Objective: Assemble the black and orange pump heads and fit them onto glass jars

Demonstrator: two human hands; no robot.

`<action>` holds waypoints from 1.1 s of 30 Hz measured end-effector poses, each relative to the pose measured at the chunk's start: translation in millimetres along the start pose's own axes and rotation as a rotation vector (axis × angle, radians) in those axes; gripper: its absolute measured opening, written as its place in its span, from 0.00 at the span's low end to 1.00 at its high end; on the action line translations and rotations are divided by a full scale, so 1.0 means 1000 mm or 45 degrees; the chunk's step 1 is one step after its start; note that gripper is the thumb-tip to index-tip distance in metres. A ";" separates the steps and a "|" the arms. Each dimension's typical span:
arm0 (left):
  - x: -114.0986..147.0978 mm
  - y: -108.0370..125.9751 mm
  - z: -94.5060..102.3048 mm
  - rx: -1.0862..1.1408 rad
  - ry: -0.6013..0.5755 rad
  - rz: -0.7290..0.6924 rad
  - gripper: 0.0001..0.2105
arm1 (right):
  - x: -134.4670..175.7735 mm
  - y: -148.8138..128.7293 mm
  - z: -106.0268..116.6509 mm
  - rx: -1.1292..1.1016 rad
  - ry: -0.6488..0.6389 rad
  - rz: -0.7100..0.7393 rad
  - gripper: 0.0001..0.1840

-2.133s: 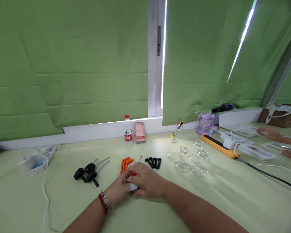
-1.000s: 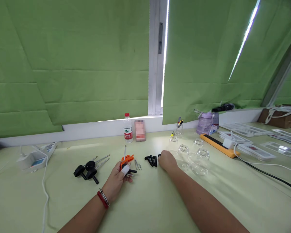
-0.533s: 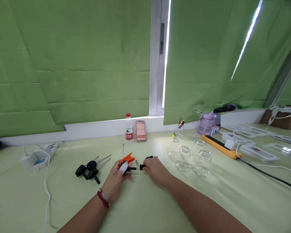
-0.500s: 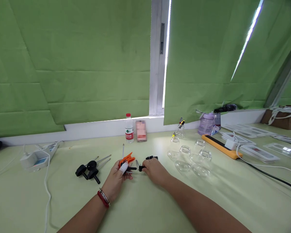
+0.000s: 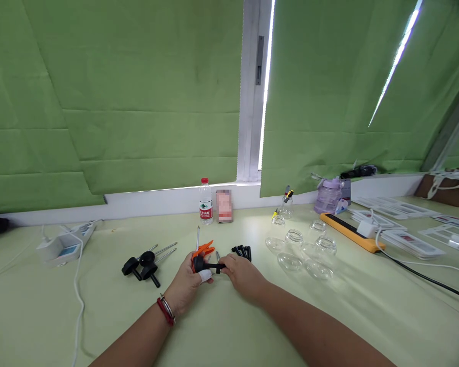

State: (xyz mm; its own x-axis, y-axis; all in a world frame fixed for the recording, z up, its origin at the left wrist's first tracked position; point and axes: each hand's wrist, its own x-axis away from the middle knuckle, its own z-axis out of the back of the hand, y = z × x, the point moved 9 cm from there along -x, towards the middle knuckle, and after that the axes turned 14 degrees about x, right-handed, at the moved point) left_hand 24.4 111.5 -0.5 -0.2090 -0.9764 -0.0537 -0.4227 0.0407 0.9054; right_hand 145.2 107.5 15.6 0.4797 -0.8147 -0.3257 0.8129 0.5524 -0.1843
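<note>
The left hand (image 5: 185, 285), a white wrap (image 5: 205, 276) on its thumb, is closed around a black knob (image 5: 199, 263) whose metal shaft (image 5: 198, 238) points up and whose black stem (image 5: 209, 265) reaches across to the right hand (image 5: 243, 275). There the right fingertips pinch a small black sleeve (image 5: 218, 268) at the stem's far end; whether it is seated cannot be told. By the look of it, this joining is partway: three similar black knobs with shafts (image 5: 149, 270) lie on the table (image 5: 229, 331) to the left, each with a stem attached, while a few loose black elbow pieces (image 5: 245, 252) remain just beyond the right hand. Orange strips (image 5: 205, 250) show behind the left hand, with a small metal pin (image 5: 218, 256) between the hands. Farther right stand clear glass jars (image 5: 294, 236); a red-capped water bottle (image 5: 205, 206) stands at the back.
</note>
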 end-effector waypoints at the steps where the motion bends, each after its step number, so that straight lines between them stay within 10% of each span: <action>1: 0.000 0.000 0.000 -0.020 0.004 -0.009 0.20 | 0.000 -0.001 -0.001 -0.012 0.005 0.011 0.13; 33: 0.003 -0.008 0.001 0.015 0.034 -0.018 0.22 | 0.006 -0.013 -0.009 -0.109 0.097 0.170 0.18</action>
State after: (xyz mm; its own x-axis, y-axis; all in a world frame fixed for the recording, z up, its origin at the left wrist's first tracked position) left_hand 26.5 108.4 -7.8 -0.1792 -0.9823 -0.0551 -0.4359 0.0291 0.8995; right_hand 134.8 96.8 7.3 0.5522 -0.7193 -0.4215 0.7112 0.6702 -0.2121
